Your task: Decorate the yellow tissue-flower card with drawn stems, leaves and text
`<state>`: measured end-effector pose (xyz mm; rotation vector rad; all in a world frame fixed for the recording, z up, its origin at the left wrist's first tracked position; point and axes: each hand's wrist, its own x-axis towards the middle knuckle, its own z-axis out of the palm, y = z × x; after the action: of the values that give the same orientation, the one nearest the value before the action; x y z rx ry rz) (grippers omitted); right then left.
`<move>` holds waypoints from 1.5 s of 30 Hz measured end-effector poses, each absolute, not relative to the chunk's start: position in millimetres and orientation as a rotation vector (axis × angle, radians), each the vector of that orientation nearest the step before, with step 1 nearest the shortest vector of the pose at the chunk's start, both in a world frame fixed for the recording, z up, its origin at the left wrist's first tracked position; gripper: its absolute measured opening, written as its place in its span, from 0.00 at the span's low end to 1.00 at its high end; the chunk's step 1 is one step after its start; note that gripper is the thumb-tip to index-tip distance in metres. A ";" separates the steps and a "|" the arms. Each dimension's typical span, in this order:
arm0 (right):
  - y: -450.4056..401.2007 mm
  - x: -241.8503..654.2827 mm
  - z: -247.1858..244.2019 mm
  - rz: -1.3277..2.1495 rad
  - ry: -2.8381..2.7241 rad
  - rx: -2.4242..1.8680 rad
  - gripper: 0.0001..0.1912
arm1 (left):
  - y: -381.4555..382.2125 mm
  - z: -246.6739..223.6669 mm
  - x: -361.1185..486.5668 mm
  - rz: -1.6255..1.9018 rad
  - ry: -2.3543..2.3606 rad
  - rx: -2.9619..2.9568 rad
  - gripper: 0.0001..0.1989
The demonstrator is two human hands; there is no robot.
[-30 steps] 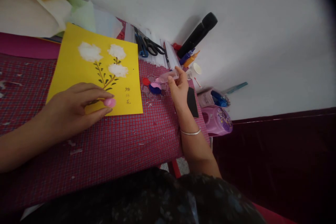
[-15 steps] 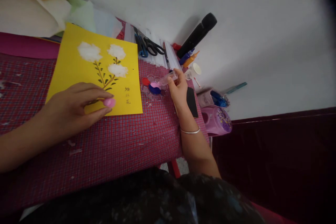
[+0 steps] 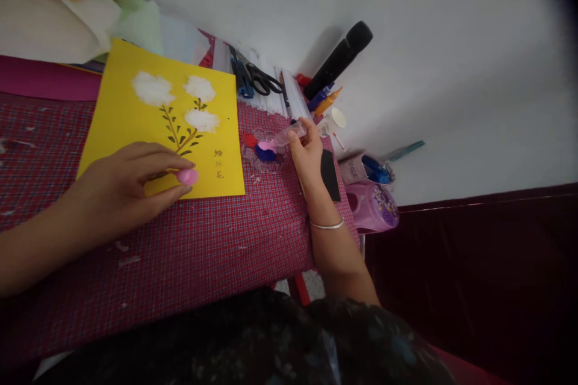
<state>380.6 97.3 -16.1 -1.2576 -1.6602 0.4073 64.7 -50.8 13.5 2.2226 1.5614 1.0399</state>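
Note:
My left hand (image 3: 130, 183) rests over the yellow sheet's lower edge, thumb and fingers pinching a small rounded pink cap (image 3: 187, 177). On that yellow sheet (image 3: 112, 102) are white fluffy flowers (image 3: 153, 89) with brown stems, dark leaves and handwritten characters. To the right, my right hand (image 3: 307, 150) grips a translucent paint bottle (image 3: 289, 134). The bottle tilts down to the left, and pink paint (image 3: 267, 145) shows at its lower end. Beneath that end lies a clear palette (image 3: 259, 163) with red paint (image 3: 250, 140) and blue paint (image 3: 265, 154) in its wells.
Black-handled scissors (image 3: 264, 80) lie on white strips behind the palette. Against the wall stand a black cylindrical object (image 3: 338, 60), an orange bottle (image 3: 328, 101) and a white cup (image 3: 336, 118). Pink containers (image 3: 372, 207) are at the right edge; papers (image 3: 49, 18) are piled at upper left.
Both hands keep almost the same places and grips. The pink paint and the bottle's tilt look nearly unchanged; the whole view has shifted very slightly.

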 end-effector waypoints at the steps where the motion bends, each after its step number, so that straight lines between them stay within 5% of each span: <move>1: 97.8 380.7 -16.4 0.403 -1.660 -1.252 0.24 | -50.9 14.1 64.9 1.043 1.562 2.227 0.18; 22: 88.0 376.5 -4.9 0.159 -1.864 -1.228 0.25 | -49.5 7.8 65.2 1.081 1.508 2.313 0.17; 45: 84.8 375.0 -3.4 0.334 -1.772 -1.297 0.26 | -50.3 14.3 65.7 1.013 1.518 2.301 0.16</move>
<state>375.0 84.8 -3.4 -1.2972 -1.7717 0.3339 65.7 -50.3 14.3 2.3006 1.5184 1.0128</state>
